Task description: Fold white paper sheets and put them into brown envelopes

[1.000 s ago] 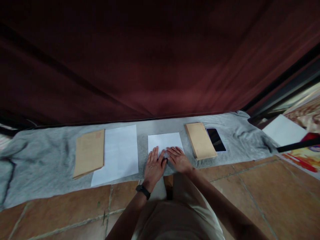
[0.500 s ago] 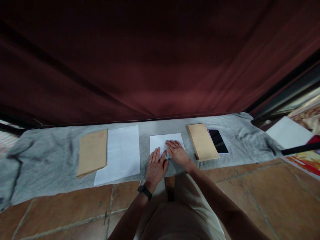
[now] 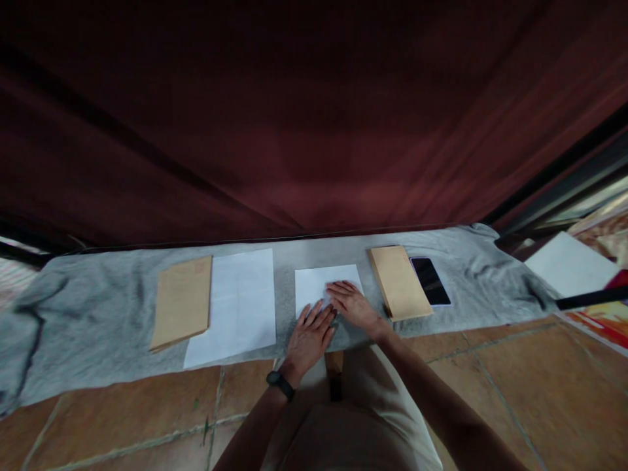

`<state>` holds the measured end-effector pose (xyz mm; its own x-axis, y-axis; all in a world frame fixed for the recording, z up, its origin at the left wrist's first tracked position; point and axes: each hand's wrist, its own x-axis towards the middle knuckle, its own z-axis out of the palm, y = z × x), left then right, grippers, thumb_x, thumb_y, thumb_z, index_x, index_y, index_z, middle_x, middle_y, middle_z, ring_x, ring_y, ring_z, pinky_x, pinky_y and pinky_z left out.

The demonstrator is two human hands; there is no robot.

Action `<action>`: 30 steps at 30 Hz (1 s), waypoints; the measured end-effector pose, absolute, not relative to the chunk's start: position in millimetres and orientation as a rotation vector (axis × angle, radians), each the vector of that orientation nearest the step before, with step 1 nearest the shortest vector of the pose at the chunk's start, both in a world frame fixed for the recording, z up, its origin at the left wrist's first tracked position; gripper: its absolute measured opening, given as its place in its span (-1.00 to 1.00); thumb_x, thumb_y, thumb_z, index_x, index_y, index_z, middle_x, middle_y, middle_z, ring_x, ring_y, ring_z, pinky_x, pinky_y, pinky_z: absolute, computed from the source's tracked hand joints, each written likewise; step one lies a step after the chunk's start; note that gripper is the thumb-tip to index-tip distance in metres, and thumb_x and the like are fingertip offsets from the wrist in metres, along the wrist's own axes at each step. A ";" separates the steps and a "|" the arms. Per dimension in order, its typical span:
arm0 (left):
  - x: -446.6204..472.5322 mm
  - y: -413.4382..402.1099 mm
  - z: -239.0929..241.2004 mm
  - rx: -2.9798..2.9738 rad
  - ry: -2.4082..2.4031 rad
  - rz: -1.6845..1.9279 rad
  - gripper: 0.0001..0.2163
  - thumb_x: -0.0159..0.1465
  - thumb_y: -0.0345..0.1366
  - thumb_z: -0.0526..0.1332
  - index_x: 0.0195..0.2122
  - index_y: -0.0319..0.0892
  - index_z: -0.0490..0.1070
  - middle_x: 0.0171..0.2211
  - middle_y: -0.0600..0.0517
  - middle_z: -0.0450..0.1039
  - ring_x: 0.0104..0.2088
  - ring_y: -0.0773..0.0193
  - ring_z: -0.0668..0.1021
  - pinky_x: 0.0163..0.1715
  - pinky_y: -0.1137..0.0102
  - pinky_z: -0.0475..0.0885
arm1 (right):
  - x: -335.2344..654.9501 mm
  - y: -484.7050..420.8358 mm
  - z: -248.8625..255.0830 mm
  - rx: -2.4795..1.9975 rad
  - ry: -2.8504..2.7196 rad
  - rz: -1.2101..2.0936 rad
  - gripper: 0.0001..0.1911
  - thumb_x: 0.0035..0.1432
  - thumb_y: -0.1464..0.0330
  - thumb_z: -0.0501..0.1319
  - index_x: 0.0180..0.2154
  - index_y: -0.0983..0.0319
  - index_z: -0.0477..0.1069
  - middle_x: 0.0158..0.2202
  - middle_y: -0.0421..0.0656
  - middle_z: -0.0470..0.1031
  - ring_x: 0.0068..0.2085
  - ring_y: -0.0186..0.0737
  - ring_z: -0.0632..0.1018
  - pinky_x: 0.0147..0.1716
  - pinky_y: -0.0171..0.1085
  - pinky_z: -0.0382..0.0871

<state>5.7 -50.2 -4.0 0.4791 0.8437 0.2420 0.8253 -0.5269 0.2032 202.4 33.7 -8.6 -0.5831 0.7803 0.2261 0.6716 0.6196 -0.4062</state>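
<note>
Paper (image 3: 310, 282) flat on cloth (image 3: 285, 294), unmoved, between larger sheet (image 3: 244, 302) and right envelope stack (image 3: 402, 281). Left hand (image 3: 309, 339) open, palm down at near edge; half second ago, higher on paper. Fingertips now near right hand (image 3: 354, 307), also open, fingers on paper. Phone (image 3: 430, 281) beside stack.

Left hand (image 3: 308, 337) and right hand (image 3: 350, 304) rest on folded white paper (image 3: 314, 281) atop grey cloth (image 3: 471, 281).

Dark red fabric (image 3: 314, 144) behind, near-black toward top; pale-jointed, orange-brown tile floor (image 3: 122, 412); dim light.
</note>
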 end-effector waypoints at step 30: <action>4.6 -49.6 -0.2 2.606 1.484 0.473 -0.62 0.48 -0.20 0.03 0.27 -0.04 0.37 0.31 0.06 0.37 0.36 0.15 0.32 0.40 0.05 0.17 | 173.2 57.8 -16.2 -1.634 -2.256 0.170 -0.51 0.47 0.35 -0.03 0.34 0.33 0.26 0.39 0.03 0.24 0.38 -0.06 0.29 0.39 0.00 0.08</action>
<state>4.6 -49.6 -0.2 0.4750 0.8533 0.2154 0.8205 -0.5178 0.2423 173.2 57.8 -16.2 -0.2744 0.9386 0.2091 0.8968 0.3283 -0.2966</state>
